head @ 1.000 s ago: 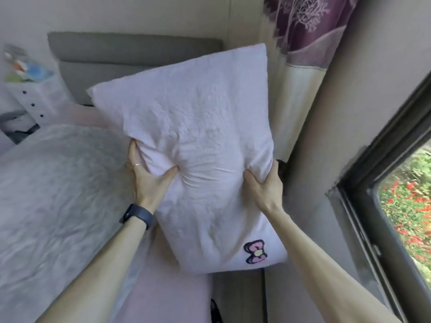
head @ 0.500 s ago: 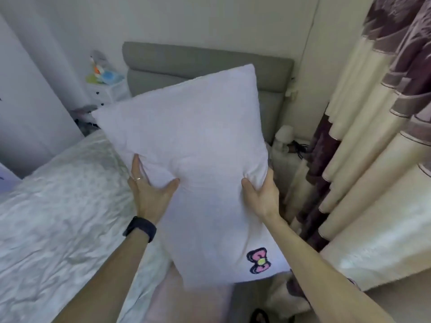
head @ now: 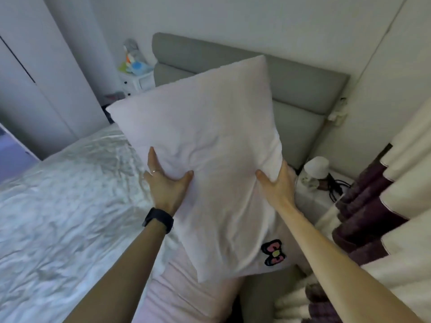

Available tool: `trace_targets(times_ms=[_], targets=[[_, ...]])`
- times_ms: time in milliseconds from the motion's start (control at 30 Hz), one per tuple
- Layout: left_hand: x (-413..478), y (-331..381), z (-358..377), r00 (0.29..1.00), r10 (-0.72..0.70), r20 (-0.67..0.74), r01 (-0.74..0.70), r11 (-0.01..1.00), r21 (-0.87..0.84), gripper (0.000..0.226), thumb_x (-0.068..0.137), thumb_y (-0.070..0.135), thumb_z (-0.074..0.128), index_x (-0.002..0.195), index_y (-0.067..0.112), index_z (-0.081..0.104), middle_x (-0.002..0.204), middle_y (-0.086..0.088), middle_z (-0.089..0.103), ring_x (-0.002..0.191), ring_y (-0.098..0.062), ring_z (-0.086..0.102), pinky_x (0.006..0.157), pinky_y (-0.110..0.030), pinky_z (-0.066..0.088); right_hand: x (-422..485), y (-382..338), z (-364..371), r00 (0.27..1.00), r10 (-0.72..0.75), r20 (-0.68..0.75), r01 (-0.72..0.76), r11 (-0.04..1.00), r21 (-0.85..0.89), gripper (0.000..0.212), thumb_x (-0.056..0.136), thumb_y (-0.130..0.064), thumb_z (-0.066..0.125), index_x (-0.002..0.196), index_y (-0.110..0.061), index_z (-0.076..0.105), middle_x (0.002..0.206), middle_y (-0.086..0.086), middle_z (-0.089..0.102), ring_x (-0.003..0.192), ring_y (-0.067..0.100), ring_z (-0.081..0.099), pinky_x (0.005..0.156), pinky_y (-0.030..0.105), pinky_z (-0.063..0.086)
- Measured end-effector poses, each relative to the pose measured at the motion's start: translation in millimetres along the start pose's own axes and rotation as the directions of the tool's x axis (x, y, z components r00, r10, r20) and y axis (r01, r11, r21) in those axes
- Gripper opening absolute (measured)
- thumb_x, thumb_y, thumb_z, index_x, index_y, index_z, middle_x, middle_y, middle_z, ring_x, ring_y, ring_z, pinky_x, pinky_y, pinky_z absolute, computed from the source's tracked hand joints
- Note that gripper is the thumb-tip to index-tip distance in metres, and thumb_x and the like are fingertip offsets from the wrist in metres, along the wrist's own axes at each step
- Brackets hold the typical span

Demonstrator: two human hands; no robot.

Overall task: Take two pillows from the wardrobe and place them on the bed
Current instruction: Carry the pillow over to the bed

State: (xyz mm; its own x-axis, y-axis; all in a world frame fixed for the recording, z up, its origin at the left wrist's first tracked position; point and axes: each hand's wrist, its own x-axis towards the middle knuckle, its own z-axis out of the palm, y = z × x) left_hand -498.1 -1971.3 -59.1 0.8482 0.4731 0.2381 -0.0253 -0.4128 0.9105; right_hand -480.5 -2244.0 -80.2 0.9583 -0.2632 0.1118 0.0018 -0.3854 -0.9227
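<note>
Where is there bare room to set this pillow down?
The pink sheet strip right of the rumpled quilt looks bare toward the headboard, though the pillow hides part. The bedside table beyond is crowded: a small white device, cables.

The big white pillow (head: 210, 159) we hold up fills the middle. Left of it, open room spreads over the rumpled duvet (head: 70, 217). Behind it the grey headboard (head: 303, 94) closes the way. On our right it is tight — a small white lamp (head: 317, 167) and cords (head: 338, 187) on a low stand (head: 312, 202), with curtains (head: 408, 190) just beside.
</note>
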Motion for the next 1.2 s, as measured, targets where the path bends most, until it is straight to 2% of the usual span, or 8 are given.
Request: trace_targets(times_ms=[200, 300, 467, 633, 833, 900, 1067, 1200], targets=[[67, 12, 112, 0.999, -0.031, 0.022, 0.031, 0.999, -0.014, 0.111, 0.076, 0.025, 0.085, 0.159, 0.022, 0.012, 0.161, 0.008, 0.024, 0.145, -0.027, 0.02, 0.106, -0.008, 0.015, 123, 24, -20, 1.0, 0.02, -0.014, -0.021, 0.997, -0.075, 0.064, 0.093, -0.035, 0.069, 0.148, -0.028, 0.038, 0.136, -0.008, 0.055, 0.13, 0.027, 0.052, 0.095, 0.036, 0.043], [100, 22, 163, 0.998, -0.053, 0.039, 0.054, 0.998, -0.021, 0.112, 0.074, 0.028, 0.085, 0.159, 0.025, 0.012, 0.16, 0.004, 0.027, 0.145, -0.028, 0.022, 0.109, -0.022, 0.022, 181, 30, -31, 0.999, 0.032, -0.018, -0.034, 0.994, -0.102, 0.065, 0.093, -0.036, 0.068, 0.149, -0.03, 0.036, 0.141, -0.001, 0.056, 0.13, 0.03, 0.052, 0.099, 0.042, 0.045], [145, 33, 238, 0.99, -0.123, 0.071, 0.127, 0.991, -0.051, 0.113, 0.073, 0.03, 0.086, 0.158, 0.032, 0.012, 0.158, 0.001, 0.027, 0.137, -0.01, 0.027, 0.103, -0.015, 0.022, 269, 50, -43, 0.998, 0.06, -0.031, -0.064, 0.991, -0.115, 0.063, 0.093, -0.031, 0.068, 0.148, -0.027, 0.038, 0.138, 0.001, 0.057, 0.126, 0.028, 0.053, 0.093, 0.037, 0.043], [184, 22, 315, 0.974, -0.22, 0.06, 0.224, 0.972, -0.069, 0.111, 0.074, 0.028, 0.086, 0.157, 0.038, 0.012, 0.156, 0.005, 0.032, 0.145, -0.022, 0.023, 0.11, -0.023, 0.024, 362, 89, -40, 0.992, 0.111, 0.059, -0.1, 0.982, -0.16, 0.062, 0.093, -0.033, 0.069, 0.147, -0.025, 0.039, 0.139, 0.003, 0.056, 0.126, 0.031, 0.054, 0.094, 0.038, 0.044], [211, -17, 399, 0.862, -0.506, -0.017, 0.506, 0.863, -0.015, 0.116, 0.065, 0.039, 0.087, 0.148, 0.059, 0.009, 0.149, -0.014, 0.027, 0.137, -0.032, 0.038, 0.112, -0.039, 0.039, 464, 145, -22, 0.935, 0.186, 0.302, -0.107, 0.96, -0.258, 0.068, 0.095, -0.03, 0.068, 0.153, -0.025, 0.034, 0.152, 0.002, 0.048, 0.137, 0.028, 0.046, 0.101, 0.03, 0.036], [217, -32, 420, 0.806, -0.59, -0.032, 0.591, 0.807, 0.003, 0.115, 0.067, 0.037, 0.088, 0.15, 0.058, 0.01, 0.15, -0.015, 0.026, 0.136, -0.032, 0.04, 0.112, -0.035, 0.038, 492, 165, -12, 0.9, 0.221, 0.374, -0.107, 0.947, -0.304, 0.071, 0.095, -0.032, 0.068, 0.155, -0.027, 0.031, 0.155, 0.0, 0.046, 0.14, 0.027, 0.044, 0.108, 0.034, 0.036], [236, -79, 462, 0.713, -0.697, -0.076, 0.7, 0.713, 0.035, 0.112, 0.073, 0.035, 0.086, 0.152, 0.053, 0.01, 0.148, -0.015, 0.028, 0.125, -0.032, 0.048, 0.101, -0.029, 0.039, 557, 211, 29, 0.811, 0.301, 0.502, -0.102, 0.917, -0.386, 0.083, 0.09, -0.043, 0.069, 0.158, -0.025, 0.026, 0.16, -0.001, 0.038, 0.146, 0.026, 0.036, 0.119, 0.042, 0.03], [272, -133, 480, 0.693, -0.715, -0.092, 0.721, 0.684, 0.111, 0.111, 0.072, 0.043, 0.083, 0.152, 0.053, 0.007, 0.151, -0.018, 0.029, 0.14, -0.035, 0.037, 0.11, -0.046, 0.043, 599, 248, 79, 0.764, 0.309, 0.566, -0.044, 0.901, -0.432, 0.083, 0.094, -0.036, 0.068, 0.159, -0.014, 0.021, 0.164, 0.005, 0.03, 0.149, 0.027, 0.032, 0.12, 0.033, 0.023]])
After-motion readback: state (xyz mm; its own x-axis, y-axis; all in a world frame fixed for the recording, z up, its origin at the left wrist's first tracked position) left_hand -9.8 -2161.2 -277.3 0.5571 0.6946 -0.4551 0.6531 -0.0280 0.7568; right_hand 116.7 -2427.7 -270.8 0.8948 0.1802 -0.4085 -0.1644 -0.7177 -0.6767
